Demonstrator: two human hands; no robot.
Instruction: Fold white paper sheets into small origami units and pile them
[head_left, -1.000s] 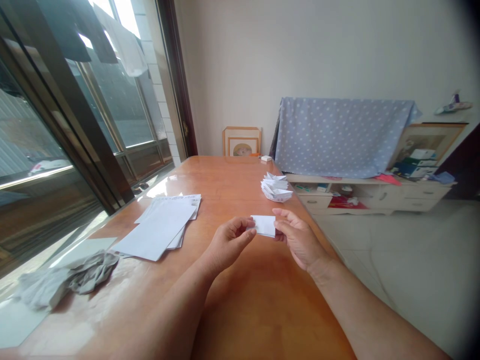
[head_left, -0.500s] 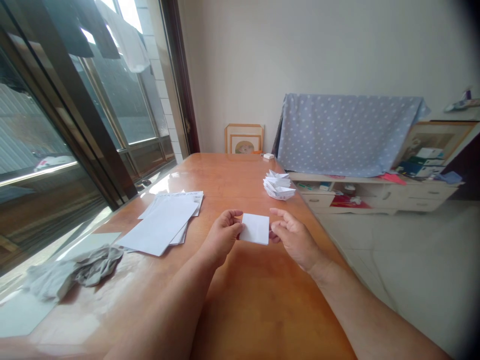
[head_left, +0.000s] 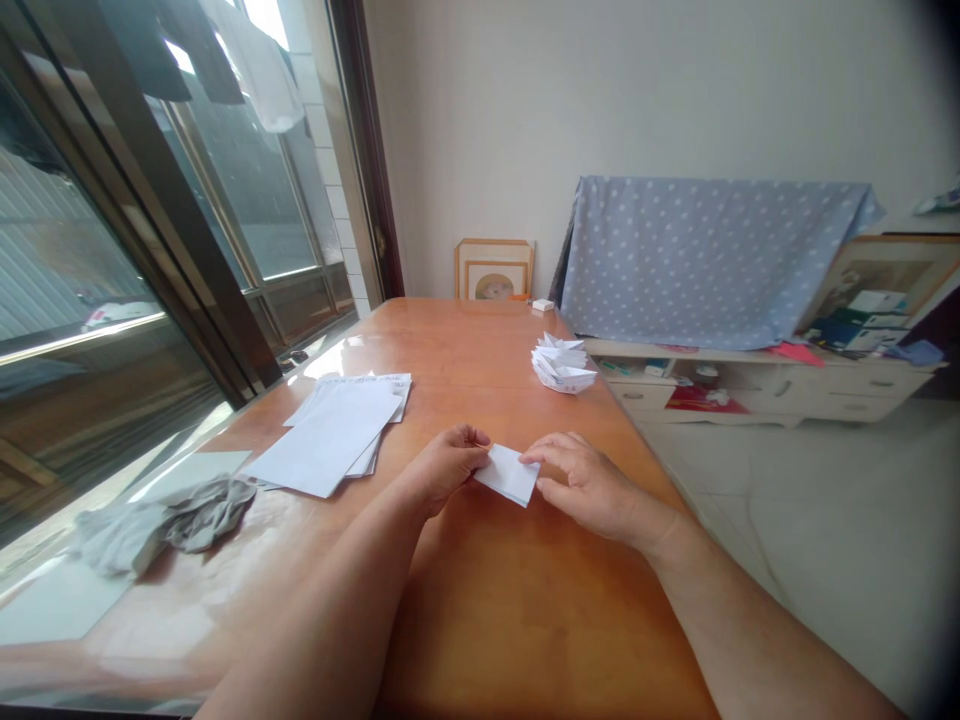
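Note:
A small white folded paper (head_left: 508, 474) is held over the near half of the wooden table, tilted with its right side lower. My left hand (head_left: 450, 470) pinches its left corner between thumb and fingers. At the opposite side, my right hand (head_left: 581, 485) has its fingertips on the upper right corner and its thumb by the right edge. Farther along the table, near its right edge, stands a cluster of folded paper boats (head_left: 561, 362), nested together. To the left lies a stack of white paper sheets (head_left: 326, 440), some with print along the far edge.
A crumpled grey cloth (head_left: 206, 515) lies on the left of the wooden table (head_left: 465, 345). At the far end is a small white box (head_left: 543, 305). Glass sliding doors (head_left: 112, 250) run along the left; a low white cabinet (head_left: 780, 392) stands beyond on the right.
The folded paper has turned clockwise, from nearly level to tilted. My right hand has shifted so its fingers lie over the upper right corner. The camera view has moved slightly.

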